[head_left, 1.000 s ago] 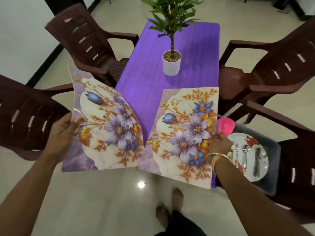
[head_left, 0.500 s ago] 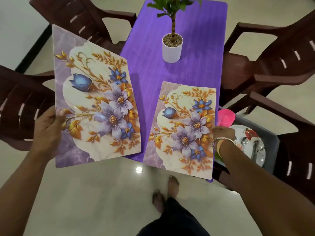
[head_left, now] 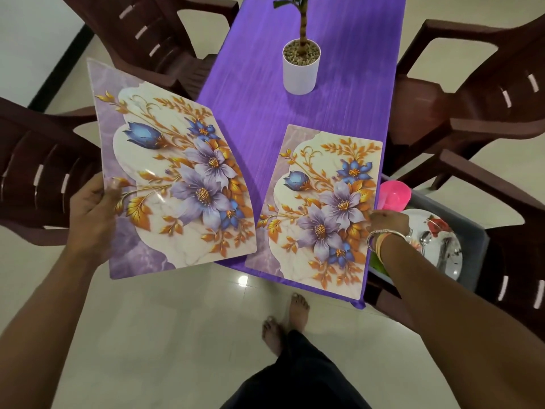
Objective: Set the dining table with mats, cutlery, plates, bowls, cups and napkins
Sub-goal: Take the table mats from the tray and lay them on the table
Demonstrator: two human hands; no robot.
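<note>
Right mat (head_left: pixel 318 208) was tilted and overhanging the near edge 1 s ago. It's now flat on the worktop (head_left: pixel 295 119), centre-right of frame, with the right hand (head_left: pixel 387 221) at its right edge. Left hand (head_left: pixel 91 214) has raised the left mat (head_left: pixel 177 178) higher at frame left.

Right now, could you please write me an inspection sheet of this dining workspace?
Surface: purple tablecloth covers the table.
Job's things: laid mat flat at near right; held mat bent in air, left; plate, cutlery, pink cup in grey bin.
Clutter: potted plant on the cloth.
Hands: left hand grips held mat; right hand at laid mat's edge, grip unclear.
Cables: nothing seen.
Surroundings: brown chairs, tiled floor.
</note>
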